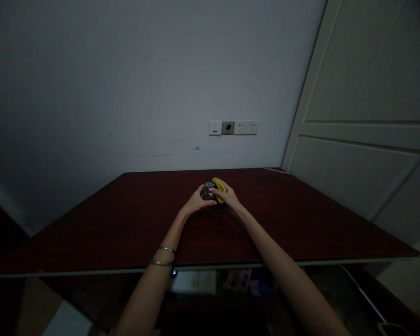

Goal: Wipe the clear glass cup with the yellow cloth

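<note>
My left hand (197, 201) is closed round the left side of a small, rounded, shiny, glass-like object (208, 188). Its exact kind is hard to make out in the dim light. In my right hand (230, 198) is a yellow cloth (219, 185), pressed against the right side of that object, with the thumb reaching across the front. Both hands meet just above the dark red tabletop (143, 210), near its middle. Something dark shows beneath the cloth between my hands, too dim to name.
Wall sockets (245, 128) sit above the table's back edge. A panelled white door (364, 140) stands along the right side. Below the front edge, a shelf holds a white box (196, 282) and several colourful packages (240, 279). A pale cable (362, 291) runs at lower right.
</note>
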The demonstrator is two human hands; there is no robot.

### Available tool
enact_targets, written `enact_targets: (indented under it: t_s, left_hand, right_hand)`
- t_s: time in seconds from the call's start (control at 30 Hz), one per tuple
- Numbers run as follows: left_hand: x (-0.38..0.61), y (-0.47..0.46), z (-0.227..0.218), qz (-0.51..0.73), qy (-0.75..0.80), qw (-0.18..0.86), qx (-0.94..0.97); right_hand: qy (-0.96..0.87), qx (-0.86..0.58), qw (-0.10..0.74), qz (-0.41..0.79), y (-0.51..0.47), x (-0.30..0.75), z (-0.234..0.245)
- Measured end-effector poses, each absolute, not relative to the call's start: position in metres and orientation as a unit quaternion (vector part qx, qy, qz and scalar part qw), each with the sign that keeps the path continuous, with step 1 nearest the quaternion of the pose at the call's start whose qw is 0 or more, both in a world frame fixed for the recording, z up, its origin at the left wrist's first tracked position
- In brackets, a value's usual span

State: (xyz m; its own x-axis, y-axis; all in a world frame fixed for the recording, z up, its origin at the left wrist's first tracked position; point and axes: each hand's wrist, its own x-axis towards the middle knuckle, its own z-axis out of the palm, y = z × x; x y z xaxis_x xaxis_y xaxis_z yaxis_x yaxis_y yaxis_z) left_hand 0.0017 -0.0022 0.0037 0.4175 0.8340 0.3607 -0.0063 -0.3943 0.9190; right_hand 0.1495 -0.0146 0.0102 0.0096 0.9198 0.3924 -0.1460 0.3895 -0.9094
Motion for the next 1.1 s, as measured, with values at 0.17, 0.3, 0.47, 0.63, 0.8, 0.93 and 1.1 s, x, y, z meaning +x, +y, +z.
enact_targets:
  t_s: [0.17, 0.3, 0.47, 0.63, 0.8, 0.93, 1.1]
  left_hand:
    - [0.004, 0.001, 0.001, 0.485, 0.32, 0.398, 0.71]
    - [0.004, 0.001, 0.0, 0.5, 0.333, 0.369, 0.709]
    - [0.005, -0.007, 0.003, 0.503, 0.353, 0.309, 0.726]
    - [0.012, -0.013, 0.003, 0.501, 0.322, 0.323, 0.735]
    - [0.019, -0.013, -0.001, 0.5, 0.299, 0.329, 0.743]
    - [0.018, -0.009, -0.005, 0.501, 0.323, 0.311, 0.74]
    - [0.014, -0.004, -0.007, 0.506, 0.333, 0.283, 0.744]
  right_hand:
    - [-0.612, -0.333, 0.615, 0.37, -0.012, 0.148, 0.006]
    - [-0.644, -0.328, 0.606, 0.332, -0.017, 0.15, 0.009]
    - [-0.669, -0.322, 0.615, 0.267, -0.025, 0.152, 0.016]
    - [-0.703, -0.299, 0.615, 0.198, -0.03, 0.153, 0.017]
    - [-0.647, -0.334, 0.645, 0.233, -0.024, 0.153, 0.016]
    - [-0.628, -0.348, 0.646, 0.26, -0.021, 0.153, 0.015]
    - [-0.71, -0.289, 0.61, 0.198, -0.032, 0.15, 0.015]
